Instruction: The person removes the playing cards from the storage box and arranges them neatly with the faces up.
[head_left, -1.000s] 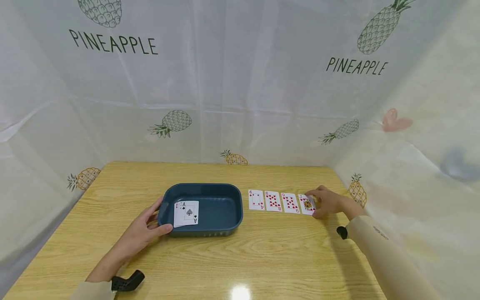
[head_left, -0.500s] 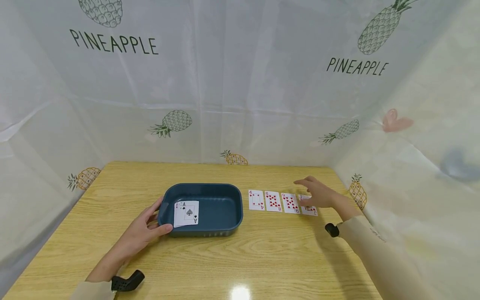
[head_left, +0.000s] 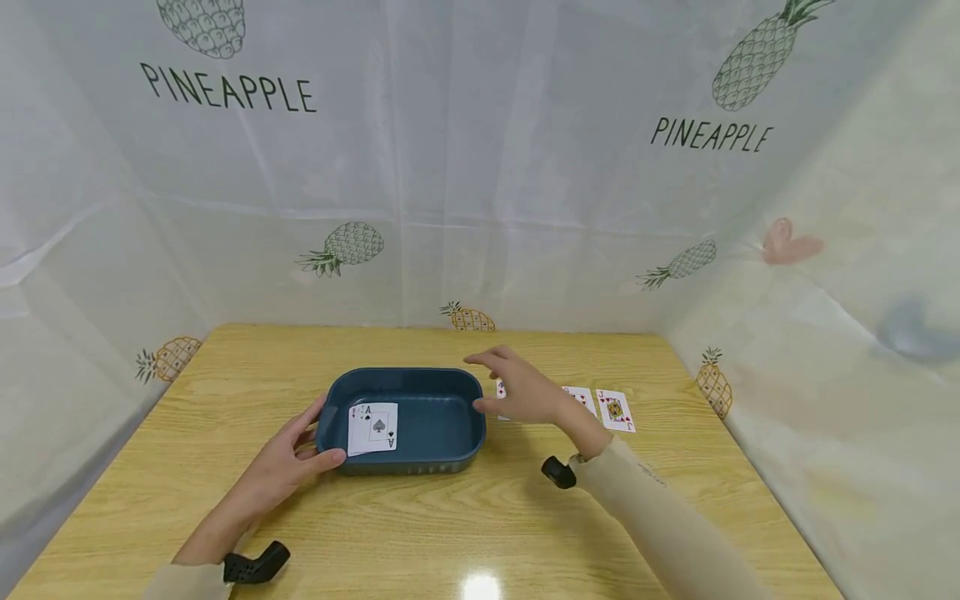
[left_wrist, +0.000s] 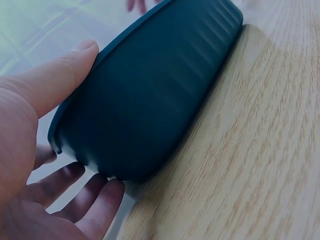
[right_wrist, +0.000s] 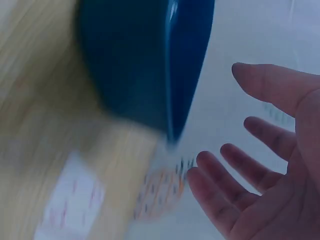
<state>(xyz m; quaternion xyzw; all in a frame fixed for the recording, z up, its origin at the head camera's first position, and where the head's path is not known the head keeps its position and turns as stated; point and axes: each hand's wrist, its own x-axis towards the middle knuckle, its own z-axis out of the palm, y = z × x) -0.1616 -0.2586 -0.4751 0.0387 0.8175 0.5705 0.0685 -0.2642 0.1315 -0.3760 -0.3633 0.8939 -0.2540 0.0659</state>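
A dark blue tub [head_left: 405, 465] sits on the table, holding a small stack of playing cards topped by the ace of spades [head_left: 381, 427]. My left hand [head_left: 281, 467] grips the tub's left end; in the left wrist view its thumb [left_wrist: 70, 75] lies along the rim and its fingers touch the wall. With fingers spread and nothing in it, my right hand [head_left: 521, 392] hovers at the tub's right rim. Face up right of the tub are the four of diamonds [head_left: 501, 388], the nine of hearts [head_left: 582, 397] and the jack of hearts [head_left: 616, 412]. My right hand and wrist hide the ten.
The wooden table [head_left: 450, 525] ends at the back against a white curtain [head_left: 540, 233] printed with pineapples, which also hangs along both sides. A black wrist camera [head_left: 257, 562] is on the left wrist and another wrist camera [head_left: 558, 472] on the right.
My right hand has let go of the jack of hearts, lifted off and moved left across the row of cards to the tub's right rim. My left hand and the tub have stayed put.
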